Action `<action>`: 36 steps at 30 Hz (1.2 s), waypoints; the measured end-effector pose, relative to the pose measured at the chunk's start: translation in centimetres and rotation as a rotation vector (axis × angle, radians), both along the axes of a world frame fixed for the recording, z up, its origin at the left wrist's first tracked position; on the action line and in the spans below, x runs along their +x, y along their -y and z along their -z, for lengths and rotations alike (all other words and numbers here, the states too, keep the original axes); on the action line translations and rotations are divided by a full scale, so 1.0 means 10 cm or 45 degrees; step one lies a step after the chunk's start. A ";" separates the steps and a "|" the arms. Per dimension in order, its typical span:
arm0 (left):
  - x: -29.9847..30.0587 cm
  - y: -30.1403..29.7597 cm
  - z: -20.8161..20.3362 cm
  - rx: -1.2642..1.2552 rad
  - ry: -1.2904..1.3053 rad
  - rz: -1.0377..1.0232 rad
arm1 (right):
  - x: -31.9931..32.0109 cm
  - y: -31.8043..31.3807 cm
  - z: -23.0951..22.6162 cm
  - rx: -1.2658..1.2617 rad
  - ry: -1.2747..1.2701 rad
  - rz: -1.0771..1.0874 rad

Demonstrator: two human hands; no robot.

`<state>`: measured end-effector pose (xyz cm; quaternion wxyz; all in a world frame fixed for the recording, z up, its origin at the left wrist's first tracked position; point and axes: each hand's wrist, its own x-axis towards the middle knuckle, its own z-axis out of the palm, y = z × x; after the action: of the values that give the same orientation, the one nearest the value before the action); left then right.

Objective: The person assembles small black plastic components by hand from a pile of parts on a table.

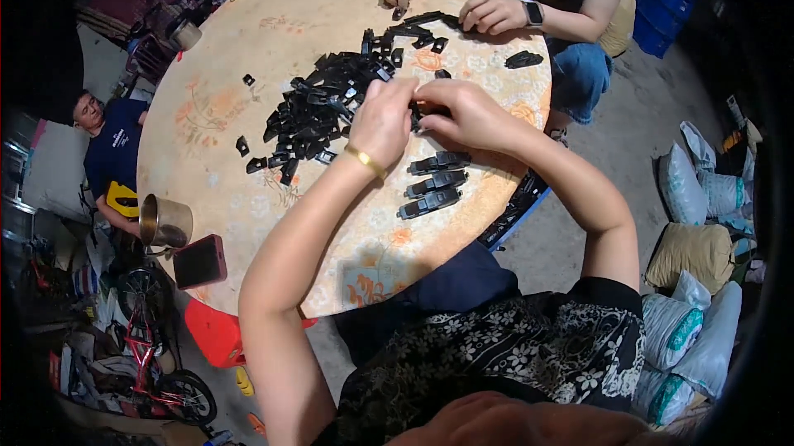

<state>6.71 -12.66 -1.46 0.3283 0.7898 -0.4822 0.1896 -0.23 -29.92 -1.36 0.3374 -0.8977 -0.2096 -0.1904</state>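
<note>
round table (pixel 248 74) holds black clip pile (pixel 318 111); metal cup (pixel 165 223) contents unseen; both hands' fingers (pixel 397 98) pinch black part (pixel 416 119).

Lighting even and moderately bright on the round, floral-patterned beige table (pixel 248 74); soft shadows fall beneath the left hand (pixel 382 119). Fisheye bending and black vignetting at the rim. Surroundings beyond the hands are dim, slightly soft.

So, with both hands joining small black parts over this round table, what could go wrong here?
The metal cup and the phone sit at the table rim, so the left hand side elbow might knock them off. The three finished pieces lie near the edge and could slide down. The right hand could pinch a finger between the parts.
</note>
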 end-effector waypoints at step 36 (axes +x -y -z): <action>-0.31 -0.12 0.07 0.187 -0.570 -0.008 | -0.49 0.27 -0.07 -0.336 -0.071 0.117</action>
<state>3.59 -11.47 -2.13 0.3680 0.8356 -0.4072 -0.0250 -5.18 -32.66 -0.68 0.2130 -0.9479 -0.1821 -0.1513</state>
